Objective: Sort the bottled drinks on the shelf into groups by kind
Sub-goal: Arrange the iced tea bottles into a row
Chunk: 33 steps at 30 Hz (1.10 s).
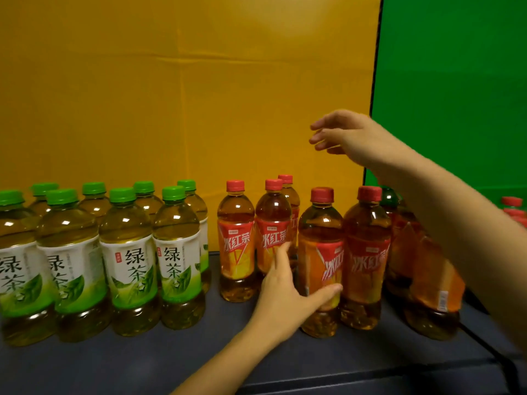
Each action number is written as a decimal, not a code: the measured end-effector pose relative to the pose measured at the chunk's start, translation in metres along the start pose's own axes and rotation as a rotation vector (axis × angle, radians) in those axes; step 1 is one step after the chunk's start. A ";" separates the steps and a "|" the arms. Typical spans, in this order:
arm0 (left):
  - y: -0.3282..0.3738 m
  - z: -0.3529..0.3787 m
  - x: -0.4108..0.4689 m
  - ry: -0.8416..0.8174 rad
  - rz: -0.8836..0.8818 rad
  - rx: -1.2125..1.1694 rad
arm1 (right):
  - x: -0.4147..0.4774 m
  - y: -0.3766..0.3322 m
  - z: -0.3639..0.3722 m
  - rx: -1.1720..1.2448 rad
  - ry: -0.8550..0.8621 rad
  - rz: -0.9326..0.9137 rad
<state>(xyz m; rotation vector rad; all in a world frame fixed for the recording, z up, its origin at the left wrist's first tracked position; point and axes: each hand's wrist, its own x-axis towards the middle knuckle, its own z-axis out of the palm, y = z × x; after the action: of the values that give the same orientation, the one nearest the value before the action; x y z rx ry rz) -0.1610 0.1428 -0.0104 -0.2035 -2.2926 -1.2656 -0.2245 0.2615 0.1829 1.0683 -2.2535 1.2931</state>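
- Dark shelf [176, 363] stood before a yellow backdrop [171, 95] and a green backdrop [456, 81].
- Left hand [285, 297] wrapped a red-capped iced tea bottle [320, 263] — thumb across its label.
- Right hand [345, 138] hovered above, fingers spread, holding nothing.
- Green tea bottles [125, 260] — clear plastic, green caps — clustered at left.

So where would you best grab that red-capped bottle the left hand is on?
Around the labelled middle of the red-capped bottle, from the front left as the left hand does: it stands upright, another bottle crowds its right, and the shelf in front is open.
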 end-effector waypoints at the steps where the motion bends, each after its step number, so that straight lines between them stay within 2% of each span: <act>1: -0.001 0.004 0.004 -0.023 -0.007 -0.022 | 0.019 0.011 -0.001 -0.077 -0.068 0.051; 5: -0.004 0.014 0.012 -0.045 0.009 -0.092 | 0.066 0.047 0.010 -0.344 -0.375 0.265; 9: -0.011 0.016 0.015 -0.029 0.003 -0.149 | 0.084 0.064 0.025 -0.414 -0.657 0.415; 15: -0.015 0.023 0.017 -0.026 -0.015 -0.224 | 0.096 0.077 0.036 -0.310 -0.948 0.352; 18: -0.014 0.022 0.019 -0.027 -0.009 -0.211 | 0.094 0.086 0.044 -0.236 -0.970 0.287; 24: -0.011 0.021 0.022 -0.037 -0.031 -0.227 | 0.091 0.104 0.057 -0.111 -0.854 0.207; 28: -0.010 0.020 0.022 -0.045 -0.032 -0.240 | 0.091 0.103 0.057 -0.167 -0.844 0.121; 33: -0.009 0.020 0.019 -0.029 -0.028 -0.238 | 0.098 0.098 0.036 -0.235 -0.766 0.142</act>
<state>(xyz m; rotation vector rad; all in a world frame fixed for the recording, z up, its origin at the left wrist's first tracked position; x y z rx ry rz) -0.1885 0.1520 -0.0165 -0.2744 -2.1716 -1.5587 -0.3593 0.2181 0.1646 1.5108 -2.9738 0.6805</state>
